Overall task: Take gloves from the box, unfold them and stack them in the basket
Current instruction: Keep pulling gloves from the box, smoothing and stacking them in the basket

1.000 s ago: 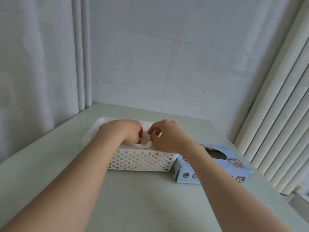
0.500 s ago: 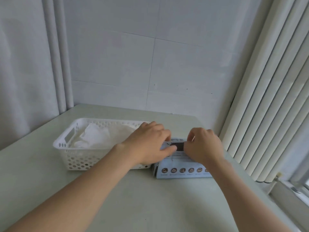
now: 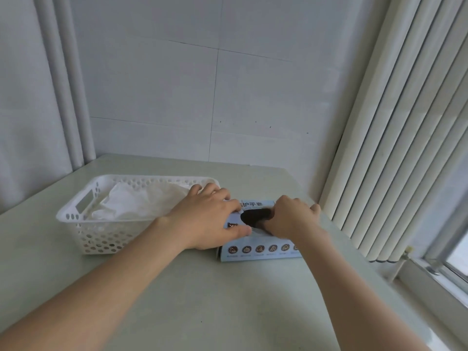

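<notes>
Both hands have left the basket (image 3: 101, 236), where they worked a second ago, and now lie on the box (image 3: 260, 249). The left hand (image 3: 210, 220) rests flat on the left end of the box top, fingers straight and spread, thumb along the near edge. It hides that end of the lid and the right end of the basket behind it. The right hand (image 3: 291, 220) is arched over the dark oval opening (image 3: 253, 215), its fingers bent down into the hole. The fingertips are hidden inside, so it cannot be told whether they grip a glove.

The box is pale blue, printed with a row of round icons on its near face, and stands just right of the basket, the two touching or nearly so. White gloves (image 3: 136, 202) lie loosely piled in the white perforated basket, below its rim.

Both containers sit on a pale green surface (image 3: 215, 300). A tiled wall (image 3: 202, 84) rises behind, a grey curtain (image 3: 30, 97) hangs at the left, and cream vertical blinds (image 3: 392, 122) stand at the right beside a window frame (image 3: 445, 264).
</notes>
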Action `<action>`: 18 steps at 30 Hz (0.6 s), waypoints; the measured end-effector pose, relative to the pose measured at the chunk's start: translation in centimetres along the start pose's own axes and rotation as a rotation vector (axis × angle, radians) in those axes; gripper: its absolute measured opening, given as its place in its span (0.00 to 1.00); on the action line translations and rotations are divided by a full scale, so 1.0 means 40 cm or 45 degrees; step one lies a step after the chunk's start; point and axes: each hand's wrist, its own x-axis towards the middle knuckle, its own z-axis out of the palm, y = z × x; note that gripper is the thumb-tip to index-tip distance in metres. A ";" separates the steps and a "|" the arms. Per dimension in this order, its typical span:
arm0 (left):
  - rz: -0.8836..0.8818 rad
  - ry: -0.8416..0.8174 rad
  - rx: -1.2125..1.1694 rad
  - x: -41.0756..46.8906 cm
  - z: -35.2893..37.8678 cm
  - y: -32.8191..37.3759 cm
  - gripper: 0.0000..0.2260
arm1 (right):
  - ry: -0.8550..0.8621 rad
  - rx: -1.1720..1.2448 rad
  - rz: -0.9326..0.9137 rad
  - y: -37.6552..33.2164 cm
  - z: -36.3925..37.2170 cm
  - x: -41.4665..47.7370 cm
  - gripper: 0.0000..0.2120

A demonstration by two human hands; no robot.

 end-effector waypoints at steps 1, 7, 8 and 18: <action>-0.001 -0.003 0.004 0.002 0.000 0.002 0.33 | 0.018 0.065 0.020 0.003 0.001 0.001 0.20; -0.006 -0.007 0.010 0.001 0.002 0.001 0.33 | 0.058 0.322 0.008 0.008 0.018 -0.003 0.11; -0.005 -0.006 0.010 0.002 0.002 0.002 0.33 | 0.055 0.356 -0.028 0.012 0.015 -0.007 0.09; 0.002 -0.021 -0.038 0.000 -0.009 0.008 0.34 | 0.448 0.826 -0.302 -0.035 0.005 -0.033 0.07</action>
